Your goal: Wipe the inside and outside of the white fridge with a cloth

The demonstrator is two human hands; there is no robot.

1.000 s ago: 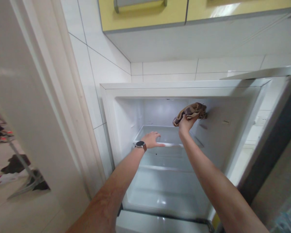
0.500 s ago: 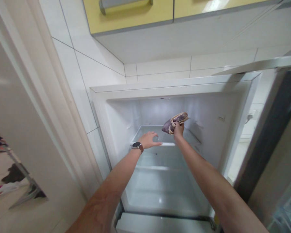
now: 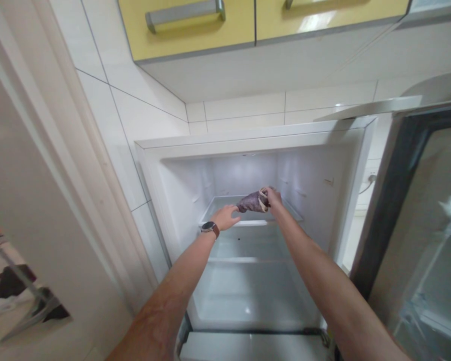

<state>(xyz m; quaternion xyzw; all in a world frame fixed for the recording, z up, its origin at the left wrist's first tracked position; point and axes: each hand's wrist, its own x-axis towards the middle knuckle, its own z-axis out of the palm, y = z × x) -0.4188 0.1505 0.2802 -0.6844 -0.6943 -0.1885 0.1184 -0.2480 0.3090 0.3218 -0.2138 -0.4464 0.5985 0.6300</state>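
Inside an open refrigerator (image 3: 248, 142), my right hand (image 3: 272, 198) grips a purple-grey cleaning cloth (image 3: 252, 202) with a pale edge. The cloth hangs out toward the left, above the upper glass shelf (image 3: 225, 201). Its left end reaches the fingertips of my left hand (image 3: 225, 217); whether they touch it I cannot tell. My left hand is over the shelf's front edge, thumb and fingers apart. A watch (image 3: 210, 228) with a brown strap is on my left wrist.
Lower shelves (image 3: 248, 259) lie beneath my hands. The refrigerator door (image 3: 409, 210) stands open at the right. Yellow cabinets (image 3: 195, 30) hang overhead. A pale door frame (image 3: 60, 150) rises on the left. A plug and socket (image 3: 372, 178) show behind the door.
My right hand has brought the cloth slightly down and left, so its loose end extends toward my left hand. My left hand stays nearly in place. The view has shifted slightly.
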